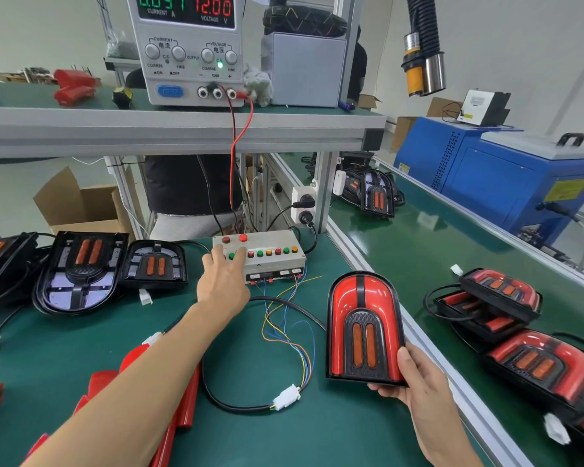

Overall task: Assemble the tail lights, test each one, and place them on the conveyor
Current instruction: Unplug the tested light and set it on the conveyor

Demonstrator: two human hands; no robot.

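My right hand (418, 382) grips the lower edge of an assembled red tail light (363, 326), held upright and facing me; its red lens glows. Its black cable runs to a white connector (288, 396) joined to coloured wires from the grey test box (267, 256). My left hand (221, 281) reaches onto the box with straight fingers on the left buttons. The power supply (189, 48) on the shelf reads 0.091 A and 12.00 V. Several finished tail lights (536, 362) lie on the green conveyor (435, 251) at the right.
Unlensed black tail light bases (81, 267) with cables lie at the left of the green bench. Red lens covers (179, 399) lie under my left forearm. A cardboard box (78, 203) sits behind, a blue machine (506, 176) beyond the conveyor.
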